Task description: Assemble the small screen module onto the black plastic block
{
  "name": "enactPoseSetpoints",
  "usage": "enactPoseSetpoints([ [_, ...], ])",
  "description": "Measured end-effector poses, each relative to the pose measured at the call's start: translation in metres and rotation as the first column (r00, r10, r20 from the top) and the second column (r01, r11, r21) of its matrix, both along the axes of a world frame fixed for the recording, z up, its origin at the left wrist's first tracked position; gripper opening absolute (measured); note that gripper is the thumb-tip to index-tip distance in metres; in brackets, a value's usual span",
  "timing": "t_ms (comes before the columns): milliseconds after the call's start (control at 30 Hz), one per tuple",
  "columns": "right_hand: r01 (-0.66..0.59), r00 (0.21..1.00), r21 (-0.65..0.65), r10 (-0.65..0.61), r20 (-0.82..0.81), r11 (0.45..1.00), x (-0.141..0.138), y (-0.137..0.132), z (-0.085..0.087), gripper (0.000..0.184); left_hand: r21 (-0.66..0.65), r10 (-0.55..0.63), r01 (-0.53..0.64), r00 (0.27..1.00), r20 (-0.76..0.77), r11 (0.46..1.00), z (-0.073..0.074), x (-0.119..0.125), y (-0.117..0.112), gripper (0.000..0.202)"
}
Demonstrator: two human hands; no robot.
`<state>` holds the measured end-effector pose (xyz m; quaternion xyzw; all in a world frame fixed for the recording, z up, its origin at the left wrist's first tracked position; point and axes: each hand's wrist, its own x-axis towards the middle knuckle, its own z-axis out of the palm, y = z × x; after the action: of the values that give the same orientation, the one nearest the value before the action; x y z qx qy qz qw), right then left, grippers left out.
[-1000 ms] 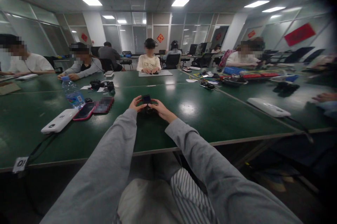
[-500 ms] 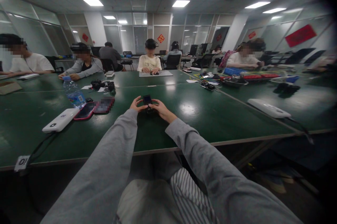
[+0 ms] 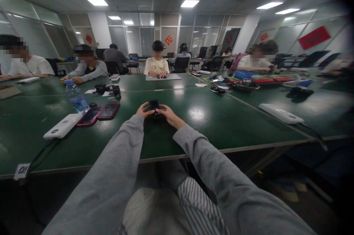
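Between both my hands is a small black box-like device with a raised dark square panel (image 3: 154,104); its exact kind is too small to make out. My left hand (image 3: 144,110) grips its left side, thumb stretched toward the lower front and fingers curved behind. On the right side my right hand (image 3: 169,114) holds it in the same way, its thumb almost meeting the left one. The device is at the green table (image 3: 177,137), near the middle in front of me. My fingers partly hide its lower part.
Left of my hands are a red-edged phone (image 3: 87,116), a second phone (image 3: 108,110), a water bottle (image 3: 76,97) and a white power bank (image 3: 63,126) with a cable. Another white power bank (image 3: 281,113) lies right. Several people sit around the table; a blue tray (image 3: 245,74) stands among cables.
Both hands keep hold of the black device in nearly the same place. The whole view has shifted very slightly.
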<state>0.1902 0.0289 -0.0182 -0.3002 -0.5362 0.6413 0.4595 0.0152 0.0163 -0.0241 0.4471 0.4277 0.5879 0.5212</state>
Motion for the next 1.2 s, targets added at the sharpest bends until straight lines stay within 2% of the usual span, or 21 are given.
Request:
enactPoseSetpoints([
  [167,0.013,1.0,-0.029,-0.013,-0.007,1.0,0.0,-0.001,0.002,0.049,-0.024,-0.007,0.008,0.999,0.053,1.0,0.003,0.002,-0.002,0.081],
  [400,0.023,0.999,-0.087,-0.025,-0.029,0.996,-0.003,0.001,0.002,0.035,-0.029,-0.023,0.026,0.995,0.101,0.999,0.0,0.0,0.003,0.072],
  [800,0.04,0.996,0.032,-0.043,0.084,0.999,-0.003,-0.001,-0.002,0.048,-0.038,-0.031,0.034,0.995,0.094,0.999,-0.011,-0.004,0.016,0.067],
  [967,0.044,0.995,0.074,-0.051,0.088,0.996,-0.006,-0.002,-0.002,0.05,-0.067,0.003,0.002,0.998,0.061,0.998,-0.01,-0.003,0.013,0.066],
  [1200,0.031,0.993,0.11,-0.043,0.106,0.993,-0.007,0.003,-0.006,0.052,-0.08,-0.013,0.017,0.999,0.048,0.997,-0.007,-0.003,0.012,0.064],
])
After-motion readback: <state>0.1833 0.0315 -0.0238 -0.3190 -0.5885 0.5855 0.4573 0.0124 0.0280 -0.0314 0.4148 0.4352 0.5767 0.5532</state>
